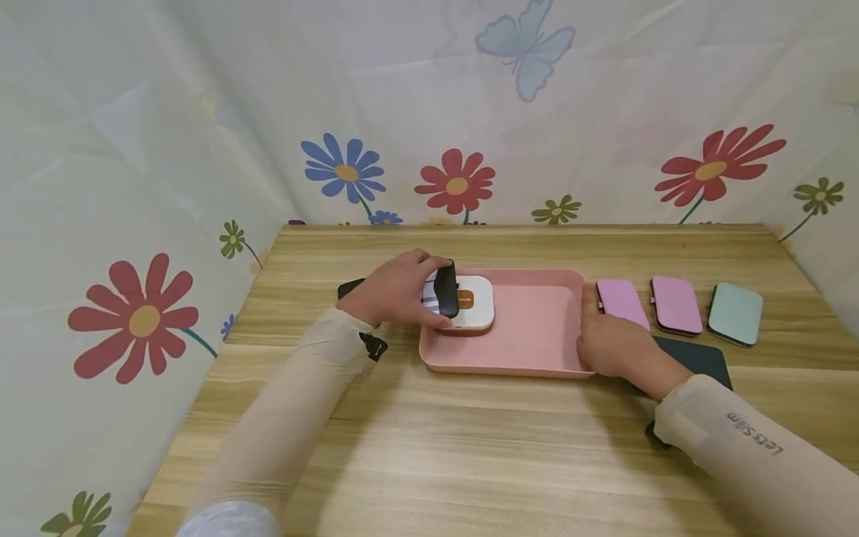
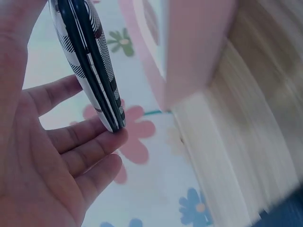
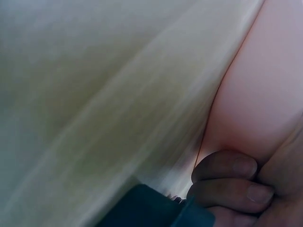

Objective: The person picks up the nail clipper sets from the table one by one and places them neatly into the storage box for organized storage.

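My left hand pinches a slim case with a black-and-white pattern between thumb and fingertips. The case is tilted on edge above the left end of a pink tray. In the left wrist view, the patterned case shows a dark edge with a thin metal seam. A white rounded box with an orange-brown label sits in the tray's left part, partly hidden behind the case. At the tray's right end, my right hand grips the wall; its curled fingers show against the pink side.
Right of the tray lie two pink-purple cases and a mint case. A dark flat item lies partly under my right hand. Another black item shows behind my left wrist. A flowered curtain borders the wooden table.
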Motion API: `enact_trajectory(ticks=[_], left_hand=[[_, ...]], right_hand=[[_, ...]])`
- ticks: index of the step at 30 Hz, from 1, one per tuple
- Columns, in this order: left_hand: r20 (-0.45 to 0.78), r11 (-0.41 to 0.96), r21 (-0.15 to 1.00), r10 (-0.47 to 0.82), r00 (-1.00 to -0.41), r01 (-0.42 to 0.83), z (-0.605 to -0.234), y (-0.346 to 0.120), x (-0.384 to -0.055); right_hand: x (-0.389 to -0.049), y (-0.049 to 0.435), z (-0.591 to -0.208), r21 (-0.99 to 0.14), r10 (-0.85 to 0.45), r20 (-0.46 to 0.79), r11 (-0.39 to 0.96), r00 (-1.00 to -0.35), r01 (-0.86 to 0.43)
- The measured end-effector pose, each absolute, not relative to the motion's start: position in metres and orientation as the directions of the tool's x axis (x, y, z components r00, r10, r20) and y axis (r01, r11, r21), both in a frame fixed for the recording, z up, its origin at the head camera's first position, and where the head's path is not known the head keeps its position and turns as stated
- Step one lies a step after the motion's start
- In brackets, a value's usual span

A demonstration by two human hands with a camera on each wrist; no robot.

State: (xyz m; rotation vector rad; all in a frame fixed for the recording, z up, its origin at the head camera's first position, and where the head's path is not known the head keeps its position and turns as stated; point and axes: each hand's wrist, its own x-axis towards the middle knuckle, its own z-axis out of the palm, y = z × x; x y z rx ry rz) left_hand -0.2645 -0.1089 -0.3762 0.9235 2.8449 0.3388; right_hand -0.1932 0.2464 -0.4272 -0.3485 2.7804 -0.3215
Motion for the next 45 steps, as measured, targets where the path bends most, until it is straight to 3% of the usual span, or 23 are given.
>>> enact_trajectory(ticks=[35, 45], left_hand=[[-0.091, 0.747, 0.202, 0.658, -0.747, 0.634, -0.377, -0.003, -0.268], [-0.105, 0.699, 0.185, 0.713, -0.694, 0.690, -0.385, 0.013, -0.269]], right_hand=[[-0.193, 0.248, -0.425, -0.237, -0.228, -0.320, 0.959, -0.919, -0.156], [-0.197, 0.249, -0.429, -0.217, -0.217, -0.352, 0.965, -0.911, -0.146]])
